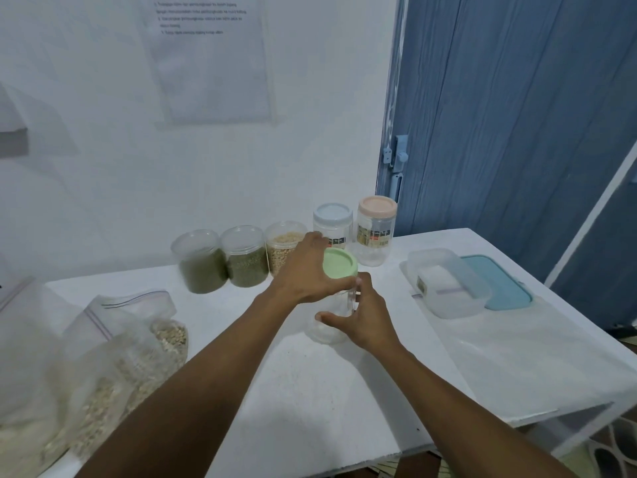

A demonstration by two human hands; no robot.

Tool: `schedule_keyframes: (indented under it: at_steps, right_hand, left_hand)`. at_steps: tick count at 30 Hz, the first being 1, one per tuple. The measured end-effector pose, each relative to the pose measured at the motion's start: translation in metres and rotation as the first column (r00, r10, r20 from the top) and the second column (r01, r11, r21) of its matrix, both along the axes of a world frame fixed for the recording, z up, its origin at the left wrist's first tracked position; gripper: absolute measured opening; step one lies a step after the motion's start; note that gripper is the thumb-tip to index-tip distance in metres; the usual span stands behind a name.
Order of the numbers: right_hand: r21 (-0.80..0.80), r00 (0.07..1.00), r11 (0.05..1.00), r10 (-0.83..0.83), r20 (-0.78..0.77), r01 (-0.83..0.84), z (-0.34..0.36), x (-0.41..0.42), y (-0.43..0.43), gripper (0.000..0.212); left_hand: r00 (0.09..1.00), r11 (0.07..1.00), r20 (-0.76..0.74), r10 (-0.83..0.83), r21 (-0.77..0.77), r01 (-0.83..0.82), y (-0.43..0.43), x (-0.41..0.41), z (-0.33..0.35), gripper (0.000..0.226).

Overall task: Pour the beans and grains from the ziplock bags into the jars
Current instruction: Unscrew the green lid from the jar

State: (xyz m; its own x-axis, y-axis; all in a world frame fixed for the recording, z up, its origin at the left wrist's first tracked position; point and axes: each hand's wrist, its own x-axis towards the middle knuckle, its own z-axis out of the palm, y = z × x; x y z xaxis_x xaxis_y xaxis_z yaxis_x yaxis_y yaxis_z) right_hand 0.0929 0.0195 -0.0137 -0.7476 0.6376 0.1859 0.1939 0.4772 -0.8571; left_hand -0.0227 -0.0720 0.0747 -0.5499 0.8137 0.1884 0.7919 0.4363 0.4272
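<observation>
Head view, and I start at the fingers: the left hand (303,270) has its fingers curled over and round the green lid (339,263), gripping it from above. The right hand (365,319) wraps thumb and fingers round the clear jar (327,331) under that lid. The jar sits just right of the frame's middle, low over the white table (310,391); I cannot tell whether its base touches. Behind the hands, along the wall, I see a row of jars: two with green beans (203,267), one with tan grains (284,253), then a blue-lidded jar (332,222) and a pink-lidded jar (376,229). In the lower left of the frame lie the ziplock bags (131,339), bulging with pale grains and beans. At the right of the table a clear box (448,288) rests against a teal lid (503,284). A blue door (517,115) fills the upper right.
</observation>
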Motion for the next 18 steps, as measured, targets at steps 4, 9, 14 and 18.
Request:
schedule_keyframes:
  at_steps: [4,9,14,18]
  right_hand:
    - [0.001,0.999,1.000,0.021,0.039,-0.021,0.003,0.001,0.003,0.086]
    - [0.034,0.997,0.999,0.020,0.080,-0.023,0.005,0.002,0.002,0.086]
    - [0.073,0.995,0.997,0.002,0.101,-0.010,0.008,0.000,-0.003,0.086]
    - [0.073,0.995,0.995,0.058,0.076,-0.063,0.009,-0.002,-0.004,0.106]
  left_hand:
    - [0.966,0.960,0.107,-0.236,-0.132,0.249,-0.013,-0.011,0.017,0.086]
    - [0.988,0.980,-0.009,-0.155,-0.125,0.152,-0.017,-0.022,0.025,0.083]
    - [0.989,0.988,-0.148,0.005,-0.151,-0.028,-0.008,-0.009,0.019,0.079]
    - [0.997,0.982,-0.053,0.062,-0.177,-0.071,-0.007,-0.007,0.018,0.093]
